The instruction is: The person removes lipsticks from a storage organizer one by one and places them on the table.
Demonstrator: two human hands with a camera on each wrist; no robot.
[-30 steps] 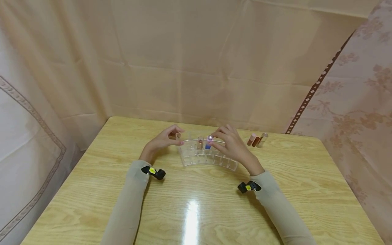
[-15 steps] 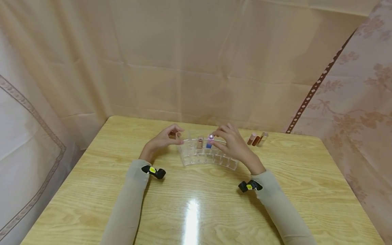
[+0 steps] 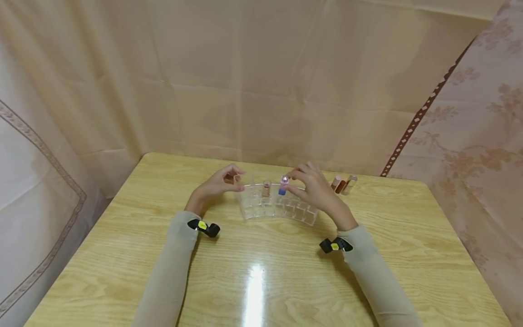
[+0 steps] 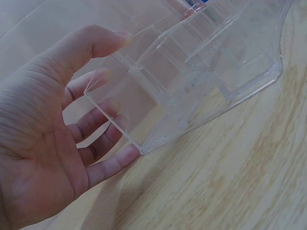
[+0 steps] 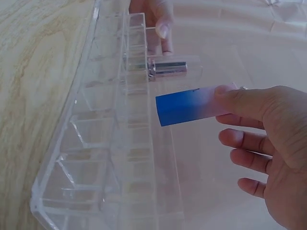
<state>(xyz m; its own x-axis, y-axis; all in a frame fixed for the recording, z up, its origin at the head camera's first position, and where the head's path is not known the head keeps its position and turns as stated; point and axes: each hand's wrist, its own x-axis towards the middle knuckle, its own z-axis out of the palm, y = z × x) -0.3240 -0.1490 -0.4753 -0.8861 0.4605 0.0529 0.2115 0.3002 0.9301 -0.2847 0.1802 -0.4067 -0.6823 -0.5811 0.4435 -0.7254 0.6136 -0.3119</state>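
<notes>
A clear acrylic lipstick organizer (image 3: 250, 217) with stepped rows of compartments stands curved on the table. At its left end my left hand (image 3: 218, 184) grips the side wall (image 4: 136, 112), thumb over the top edge and fingers on the far side. My right hand (image 3: 318, 190) pinches a square lipstick tube (image 5: 187, 106), which fades from blue at its lower end to pink, between thumb and fingers. This tube is held just above the back row, its blue end toward the compartments. Beside it, a lipstick with a clear cap (image 3: 266, 188) stands upright in the back row.
Right of the organizer lie a pink-capped tube (image 3: 336, 182), a dark red-brown tube (image 3: 341, 186) and a clear-capped tube (image 3: 350, 184) on the wooden table (image 3: 265, 254). A beige curtain (image 3: 261, 100) hangs close behind the table's back edge.
My right hand has lifted the blue-and-pink lipstick tube slightly up and to the right, out of the back row. The left hand keeps its grip on the organizer.
</notes>
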